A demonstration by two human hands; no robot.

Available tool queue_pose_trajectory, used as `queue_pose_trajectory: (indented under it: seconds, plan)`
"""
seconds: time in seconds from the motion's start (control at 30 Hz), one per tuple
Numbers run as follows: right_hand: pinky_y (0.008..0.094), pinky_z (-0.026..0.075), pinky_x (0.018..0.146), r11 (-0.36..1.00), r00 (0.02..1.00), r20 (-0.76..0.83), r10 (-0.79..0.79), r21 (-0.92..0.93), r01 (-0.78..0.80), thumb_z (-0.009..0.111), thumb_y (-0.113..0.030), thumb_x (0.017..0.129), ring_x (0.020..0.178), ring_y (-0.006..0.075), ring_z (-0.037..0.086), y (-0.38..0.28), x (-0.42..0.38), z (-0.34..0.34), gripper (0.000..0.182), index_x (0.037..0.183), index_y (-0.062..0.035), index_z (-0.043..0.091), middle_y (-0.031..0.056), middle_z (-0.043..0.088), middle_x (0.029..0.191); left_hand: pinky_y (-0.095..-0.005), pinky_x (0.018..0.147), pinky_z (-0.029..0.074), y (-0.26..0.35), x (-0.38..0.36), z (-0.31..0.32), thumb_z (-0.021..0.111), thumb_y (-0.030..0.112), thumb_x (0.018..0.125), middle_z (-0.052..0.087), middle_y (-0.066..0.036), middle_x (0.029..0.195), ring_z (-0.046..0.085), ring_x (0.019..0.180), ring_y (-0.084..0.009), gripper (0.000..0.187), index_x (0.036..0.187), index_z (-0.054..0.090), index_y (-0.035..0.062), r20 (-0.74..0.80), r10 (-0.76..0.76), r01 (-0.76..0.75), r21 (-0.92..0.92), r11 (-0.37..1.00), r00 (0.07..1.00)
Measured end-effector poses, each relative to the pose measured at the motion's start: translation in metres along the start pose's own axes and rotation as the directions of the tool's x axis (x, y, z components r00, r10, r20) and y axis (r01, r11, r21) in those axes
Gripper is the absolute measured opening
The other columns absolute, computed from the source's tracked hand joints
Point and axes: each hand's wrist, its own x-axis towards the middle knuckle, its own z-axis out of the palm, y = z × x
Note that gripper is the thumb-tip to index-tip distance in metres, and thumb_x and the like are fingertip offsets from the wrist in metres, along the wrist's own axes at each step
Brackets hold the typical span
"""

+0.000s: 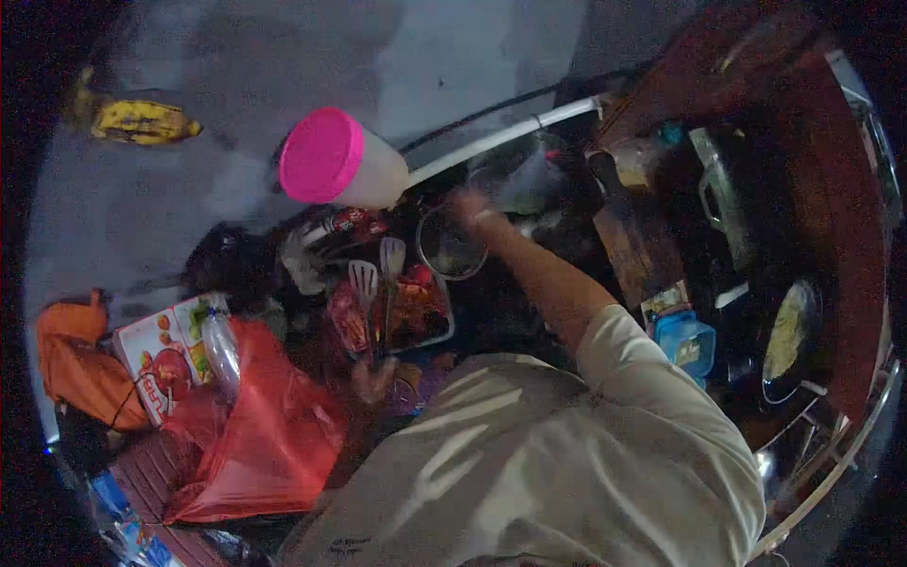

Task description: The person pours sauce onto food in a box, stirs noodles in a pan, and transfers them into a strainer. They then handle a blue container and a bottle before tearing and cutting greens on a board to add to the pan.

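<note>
My right hand (470,210), smeared by motion, is stretched forward at the upper edge of a round metal rim (453,274). Whether its fingers grip that rim cannot be made out. Close to my body, my left hand (373,380) is in dim light just below the handles of two spatulas, a slotted one (363,280) and a paler one (392,255). Its finger closure is too dark to judge. Beside the spatulas is a clear tray (448,326) with red-orange contents. Ahead stands a tilted white tub with a pink lid (323,156).
On the left are a red plastic bag (274,425), a printed carton (170,350) and an orange cloth bag (80,354). Bananas (144,123) lie at the far left. To the right are a blue container (685,345), a wooden board (642,250) and a pan with yellowish food (789,335).
</note>
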Motion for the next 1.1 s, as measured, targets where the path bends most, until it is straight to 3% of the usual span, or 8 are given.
queue_pose_trajectory:
  seconds: [0.07, 0.37, 0.53, 0.77, 0.8, 0.87, 0.97, 1.1]
  plan:
    - [0.0466, 0.050, 0.089, 0.974, 0.796, 0.587, 0.147, 0.053, -0.219, 0.048, -0.004, 0.090, 0.102, 0.0355, 0.063, -0.033, 0.041, -0.098, 0.031, 0.116, -0.0085, 0.065, 0.0179, 0.065, 0.108, -0.0383, 0.077, 0.048, 0.015, 0.024, 0.012, 0.066, 0.032, 0.089, 0.060, -0.016, 0.102, 0.060, 0.083, -0.0291, 0.041, 0.114, 0.058, 0.0006, -0.039, 0.071, -0.070, 0.016, 0.997, 0.997]
    - [0.0400, 0.055, 0.076, 0.911, 0.805, 0.540, 0.246, 0.154, -0.382, 0.050, -0.019, 0.094, 0.088, 0.0285, 0.067, -0.030, 0.043, -0.155, 0.024, 0.106, -0.0056, 0.066, 0.0163, 0.068, 0.095, -0.0398, 0.083, 0.048, 0.065, 0.082, 0.079, 0.070, 0.033, 0.087, 0.059, -0.021, 0.115, 0.061, 0.089, -0.0339, 0.050, 0.122, 0.056, -0.0009, -0.175, 0.337, -0.311, 0.161, 0.937, 0.925]
    - [0.0446, 0.054, 0.077, 0.769, 0.862, 0.080, 0.500, 0.415, -0.485, 0.065, -0.008, 0.078, 0.089, 0.0371, 0.066, -0.039, -0.061, -0.210, 0.036, 0.114, -0.0064, 0.061, 0.0209, 0.067, 0.100, -0.0407, 0.086, 0.048, 0.113, 0.074, 0.131, 0.072, 0.033, 0.086, 0.059, -0.024, 0.122, 0.062, 0.093, -0.0365, 0.056, 0.126, 0.055, -0.0017, -0.135, 0.580, -0.527, 0.295, 0.797, 0.803]
    - [0.0378, 0.051, 0.068, 0.399, 0.411, -0.154, 0.898, 0.676, -0.619, 0.071, -0.026, 0.079, 0.078, 0.0256, 0.066, -0.091, -0.207, -0.382, 0.025, 0.091, -0.0052, 0.064, 0.0131, 0.066, 0.081, -0.0396, 0.072, 0.048, 0.271, 0.041, 0.226, 0.068, 0.014, 0.084, 0.064, -0.013, 0.080, 0.059, 0.071, -0.0254, 0.025, 0.101, 0.060, -0.0028, 0.275, 0.683, -0.719, 0.046, 0.694, 0.677]
    - [0.0367, 0.051, 0.075, 0.186, 0.361, 0.048, 0.931, 0.790, -0.585, 0.071, -0.030, 0.083, 0.084, 0.0237, 0.065, -0.104, -0.222, -0.419, 0.031, 0.093, -0.0010, 0.065, 0.0154, 0.066, 0.086, -0.0380, 0.070, 0.048, 0.306, 0.009, 0.232, 0.067, 0.013, 0.085, 0.064, -0.012, 0.078, 0.059, 0.070, -0.0227, 0.023, 0.100, 0.060, -0.0025, 0.326, 0.682, -0.732, 0.045, 0.680, 0.654]
    - [0.0381, 0.052, 0.079, 0.373, 0.467, -0.226, 0.855, 0.894, -0.250, 0.064, -0.039, 0.088, 0.087, 0.0263, 0.066, -0.103, -0.274, -0.418, 0.041, 0.101, 0.0000, 0.065, 0.0189, 0.067, 0.089, -0.0366, 0.070, 0.048, 0.338, -0.017, 0.248, 0.067, 0.013, 0.085, 0.063, -0.012, 0.077, 0.058, 0.070, -0.0205, 0.022, 0.099, 0.060, -0.0033, 0.400, 0.760, -0.814, -0.056, 0.578, 0.512]
    - [0.0468, 0.051, 0.084, 0.252, 0.209, -0.153, 0.966, 0.361, -0.898, 0.051, -0.036, 0.094, 0.091, 0.0369, 0.065, -0.116, -0.324, -0.457, 0.041, 0.109, 0.0001, 0.065, 0.0212, 0.065, 0.099, -0.0349, 0.069, 0.048, 0.364, -0.054, 0.272, 0.066, 0.013, 0.086, 0.063, -0.011, 0.076, 0.058, 0.070, -0.0180, 0.020, 0.096, 0.059, -0.0037, 0.487, 0.748, -0.834, -0.070, 0.547, 0.450]
    - [0.0451, 0.054, 0.077, 0.129, 0.178, -0.126, 0.976, -0.325, -0.937, 0.054, -0.019, 0.085, 0.092, 0.0377, 0.066, -0.088, -0.396, -0.449, 0.028, 0.100, 0.0006, 0.066, 0.0215, 0.066, 0.098, -0.0329, 0.067, 0.047, 0.350, -0.057, 0.316, 0.066, 0.011, 0.086, 0.062, -0.007, 0.076, 0.056, 0.068, -0.0165, 0.014, 0.090, 0.060, 0.0003, 0.441, 0.757, -0.829, -0.050, 0.556, 0.481]
